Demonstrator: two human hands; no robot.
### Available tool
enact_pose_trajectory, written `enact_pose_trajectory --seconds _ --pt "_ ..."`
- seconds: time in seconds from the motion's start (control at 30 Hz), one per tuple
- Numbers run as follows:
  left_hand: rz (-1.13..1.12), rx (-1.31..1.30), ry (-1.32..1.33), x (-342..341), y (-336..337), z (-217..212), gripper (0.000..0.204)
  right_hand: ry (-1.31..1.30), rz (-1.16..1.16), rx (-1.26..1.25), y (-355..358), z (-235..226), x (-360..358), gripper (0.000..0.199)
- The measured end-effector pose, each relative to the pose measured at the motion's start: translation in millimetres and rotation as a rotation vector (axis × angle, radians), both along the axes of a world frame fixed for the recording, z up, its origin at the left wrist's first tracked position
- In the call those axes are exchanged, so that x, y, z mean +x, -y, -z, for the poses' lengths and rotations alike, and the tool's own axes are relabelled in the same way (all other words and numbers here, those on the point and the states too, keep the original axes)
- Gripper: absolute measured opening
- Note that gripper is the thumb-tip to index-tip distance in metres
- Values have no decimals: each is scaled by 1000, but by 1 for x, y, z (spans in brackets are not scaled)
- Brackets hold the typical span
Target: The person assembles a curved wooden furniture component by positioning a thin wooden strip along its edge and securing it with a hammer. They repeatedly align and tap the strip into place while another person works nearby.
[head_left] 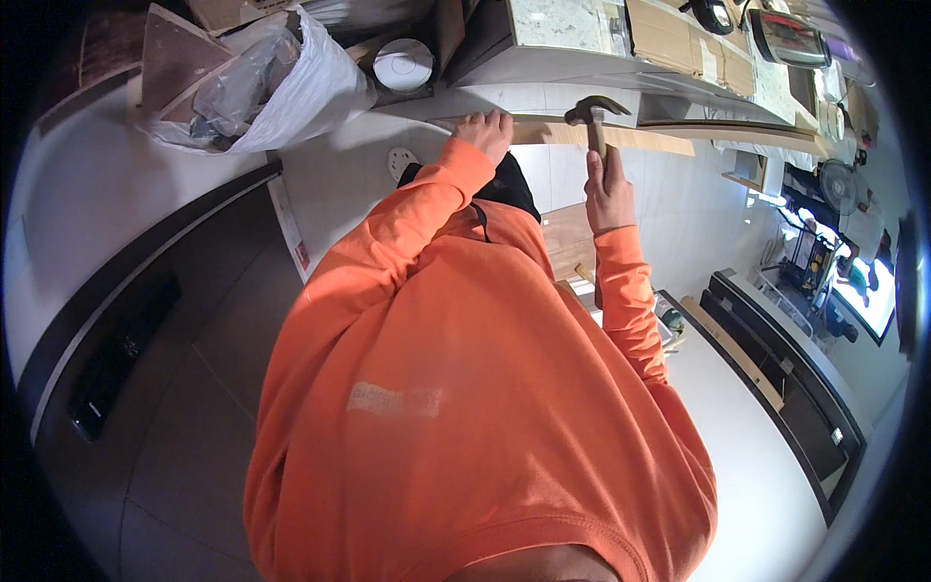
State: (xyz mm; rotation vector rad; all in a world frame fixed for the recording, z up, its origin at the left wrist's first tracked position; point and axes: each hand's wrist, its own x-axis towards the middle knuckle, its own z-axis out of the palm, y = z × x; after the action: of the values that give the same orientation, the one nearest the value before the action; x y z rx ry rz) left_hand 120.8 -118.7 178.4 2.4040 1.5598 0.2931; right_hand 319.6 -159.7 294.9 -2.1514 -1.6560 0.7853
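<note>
My right hand [611,197] is wrapped round the handle of a claw hammer [595,109]. The hammer stands upright in the fist, its dark curved head above the hand. A long light wooden board [645,138] runs crosswise in front of me, behind the hammer. At the board's left end my left hand [483,134] is closed over the edge with its fingers curled. Its fingertips are partly hidden, and I cannot see whether anything small is between them.
A white plastic sack [305,92] stands at the far left, beside a round white lid [403,65]. Cabinets with flattened cardboard [689,48] on top line the far side. Right of me are a white panel [737,427] and dark frames [776,359]. A fan [842,184] stands farther right, near a person.
</note>
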Motion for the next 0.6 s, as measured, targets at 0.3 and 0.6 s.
enact_pose_trajectory --seconds 0.3,0.6 --pt "22 -12 5 -1 -2 -2 18 20 -32 -73 -7 -9 15 31" --pt "-34 9 -203 17 -10 -22 24 -116 51 8 -8 -7 59 34"
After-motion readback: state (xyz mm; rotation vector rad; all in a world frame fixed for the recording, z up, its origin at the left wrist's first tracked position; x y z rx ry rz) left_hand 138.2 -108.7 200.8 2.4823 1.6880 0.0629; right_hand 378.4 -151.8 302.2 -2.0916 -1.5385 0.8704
